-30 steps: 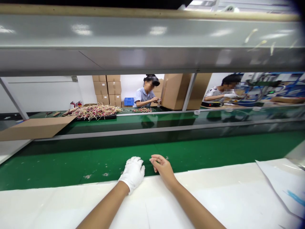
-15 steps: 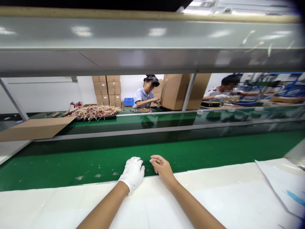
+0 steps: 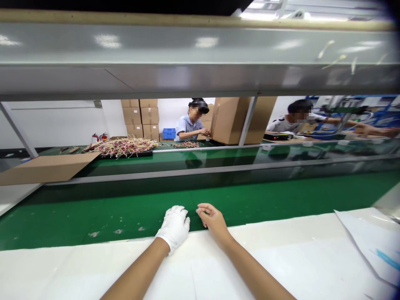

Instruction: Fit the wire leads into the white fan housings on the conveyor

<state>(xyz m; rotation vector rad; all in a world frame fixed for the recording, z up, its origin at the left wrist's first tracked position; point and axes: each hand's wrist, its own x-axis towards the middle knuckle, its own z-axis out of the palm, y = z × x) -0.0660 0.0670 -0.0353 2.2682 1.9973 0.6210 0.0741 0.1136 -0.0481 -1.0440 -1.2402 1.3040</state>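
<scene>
My left hand (image 3: 174, 227), in a white glove, lies palm down at the near edge of the green conveyor belt (image 3: 268, 196). Its fingers are stretched forward and slightly bent, with nothing visible under them. Just to its right, my bare right hand (image 3: 212, 219) rests over the same edge. The thumb and fingers there are loosely curved with a gap between them, and I see nothing held. A small space separates the two hands. Both forearms cross the white covered worktop (image 3: 200, 271) in front of the belt.
Beyond the belt, a heap of wire leads (image 3: 125, 146) lies on a dark tray. A cardboard flap (image 3: 46, 166) juts in at left, and a tall carton (image 3: 229, 121) stands opposite. Two co-workers, one person (image 3: 189, 125) and another person (image 3: 286, 122), sit across. A metal shelf (image 3: 150, 77) spans overhead.
My hands have stayed in place. Pale marks on the near belt have shifted left, while small white pieces on the far belt moved right. The right co-worker's arm now stretches out to the right.
</scene>
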